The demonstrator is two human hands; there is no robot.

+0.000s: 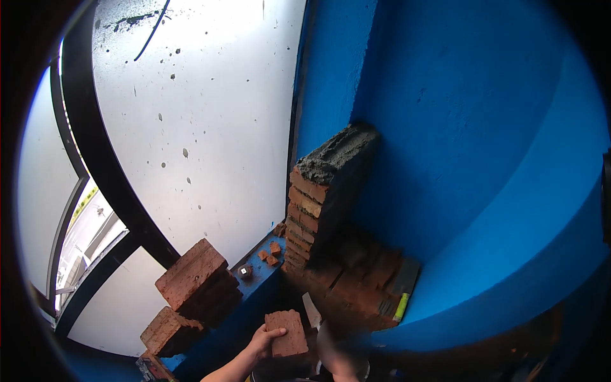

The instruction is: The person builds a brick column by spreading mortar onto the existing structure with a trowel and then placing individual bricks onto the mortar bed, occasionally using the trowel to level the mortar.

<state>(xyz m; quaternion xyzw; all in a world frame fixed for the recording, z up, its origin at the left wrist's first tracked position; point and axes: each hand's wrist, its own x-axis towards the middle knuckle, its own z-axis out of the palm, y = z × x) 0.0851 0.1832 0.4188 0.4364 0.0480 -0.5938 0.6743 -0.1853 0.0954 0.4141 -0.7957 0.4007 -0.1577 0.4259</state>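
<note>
My left hand (262, 341) is closed around the left edge of a red brick (287, 332), its thumb lying across the brick's face. Just right of the brick, my right hand (341, 361) is smeared by motion, and its fingers do not show clearly. A pale, flat blade like a trowel's (311, 310) sticks up beside that hand; whether the hand grips it cannot be made out. Beyond both hands rises a short brick wall (304, 216), topped with a thick bed of grey mortar (338, 151) that has a furrow along it.
Stacked bricks (192, 275) stand on a blue ledge (258, 280) at left, near brick fragments (272, 254) and a small dark round object (244, 272). A yellow-green tool (401, 307) lies by the curved blue wall (490, 267). White, mortar-spattered panels (197, 108) rise at left.
</note>
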